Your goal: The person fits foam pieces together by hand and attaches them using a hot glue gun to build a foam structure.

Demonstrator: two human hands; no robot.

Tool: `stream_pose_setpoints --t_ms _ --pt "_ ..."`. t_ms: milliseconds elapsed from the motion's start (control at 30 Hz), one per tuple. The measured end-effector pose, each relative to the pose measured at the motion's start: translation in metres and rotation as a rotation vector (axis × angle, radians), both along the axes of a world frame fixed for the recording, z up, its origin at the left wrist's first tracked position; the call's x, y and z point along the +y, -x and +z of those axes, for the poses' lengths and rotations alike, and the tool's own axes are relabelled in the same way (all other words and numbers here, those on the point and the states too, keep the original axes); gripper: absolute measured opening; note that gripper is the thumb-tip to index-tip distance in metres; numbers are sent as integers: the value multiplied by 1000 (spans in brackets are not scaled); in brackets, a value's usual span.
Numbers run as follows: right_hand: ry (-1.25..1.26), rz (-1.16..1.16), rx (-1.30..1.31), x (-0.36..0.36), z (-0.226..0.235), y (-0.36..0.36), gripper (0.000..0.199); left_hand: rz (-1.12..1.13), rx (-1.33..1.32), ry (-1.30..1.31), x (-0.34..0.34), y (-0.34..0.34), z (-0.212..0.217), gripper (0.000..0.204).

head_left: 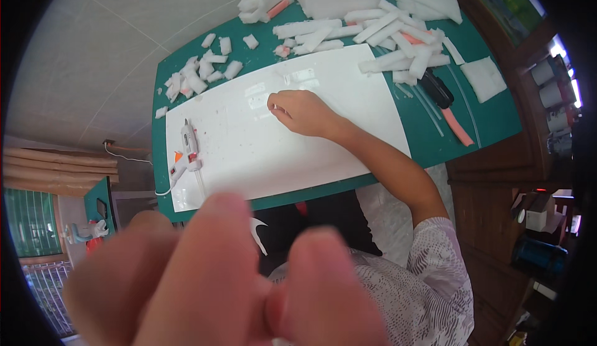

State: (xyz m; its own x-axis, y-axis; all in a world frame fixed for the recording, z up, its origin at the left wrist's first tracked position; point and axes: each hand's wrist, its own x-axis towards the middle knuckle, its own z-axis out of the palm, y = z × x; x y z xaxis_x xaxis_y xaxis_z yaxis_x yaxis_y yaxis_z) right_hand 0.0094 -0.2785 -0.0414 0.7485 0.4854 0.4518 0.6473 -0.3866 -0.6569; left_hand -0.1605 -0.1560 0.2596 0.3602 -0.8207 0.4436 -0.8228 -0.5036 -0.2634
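My right hand (303,112) rests on a large white board (267,153) that lies on a green cutting mat (491,125). Its fingers are curled, and the tips pinch a tiny white piece (272,104) against the board. My left hand (224,284) is raised very close to the camera. It is blurred and fills the lower left, with the fingers bunched together; whether it holds anything is hidden. A white glue gun (188,150) with an orange trigger lies on the board's left edge, its cord trailing off the table.
Small white foam chunks (196,75) are scattered at the mat's far left. Several long foam strips (385,32) are piled at the back. A black cutter (437,89), a pink strip (457,126) and a white foam square (485,77) lie on the right. A wooden cabinet (497,203) stands to the right.
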Motion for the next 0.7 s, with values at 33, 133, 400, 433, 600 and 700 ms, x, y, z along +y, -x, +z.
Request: stream_pose_setpoints --t_ms 33,133,400,433,600,700 --pt "21 15 7 1 0 -1 9 -13 -29 -24 6 3 -4 20" --pt "53 55 2 4 -6 -2 11 -47 -82 -55 26 4 -12 20" --pt "103 67 52 6 7 8 12 -90 -197 -125 64 27 -12 21" --pt "115 55 57 4 6 8 12 -111 -217 -126 68 26 -14 21" --pt "118 44 104 1 1 4 10 -241 -426 -118 94 11 -18 22" --pt "144 44 135 -1 4 3 11 -330 -703 116 116 2 -30 22"
